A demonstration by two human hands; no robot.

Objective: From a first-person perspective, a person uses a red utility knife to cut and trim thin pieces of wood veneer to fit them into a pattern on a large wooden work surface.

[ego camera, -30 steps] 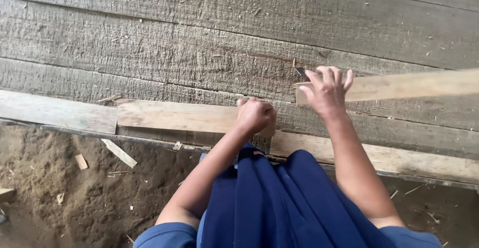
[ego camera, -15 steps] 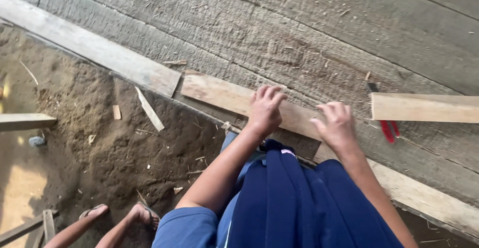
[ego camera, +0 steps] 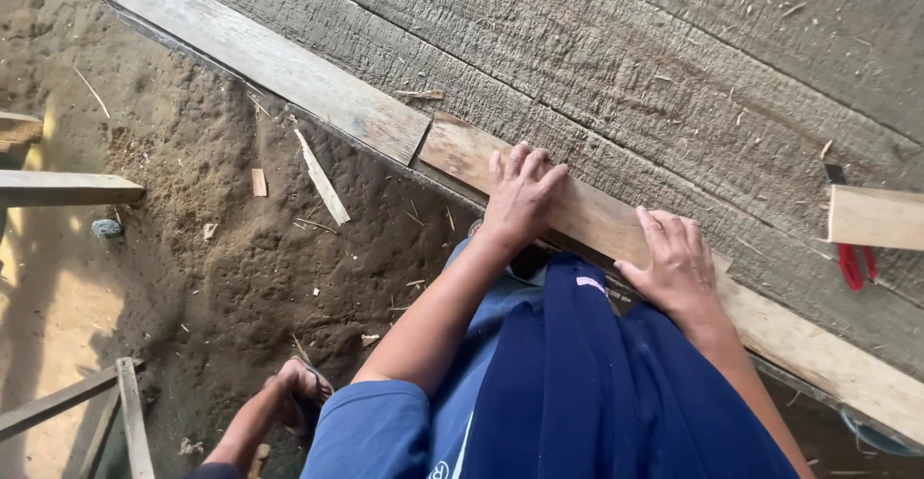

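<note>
- Left hand (ego camera: 521, 196) lies flat on the short plank (ego camera: 577, 214), fingers spread, gripping nothing.
- Right hand (ego camera: 679, 267) presses the same plank, fingers loosely splayed.
- The plank sits under both palms at the worktop (ego camera: 597, 65) edge.
- Judged stiff, light, splintery; best held by its long edges.

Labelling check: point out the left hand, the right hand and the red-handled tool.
left hand (ego camera: 520, 195), head view, back of the hand.
right hand (ego camera: 677, 269), head view, back of the hand.
red-handled tool (ego camera: 851, 265), head view, on the red handle below the short board.
</note>
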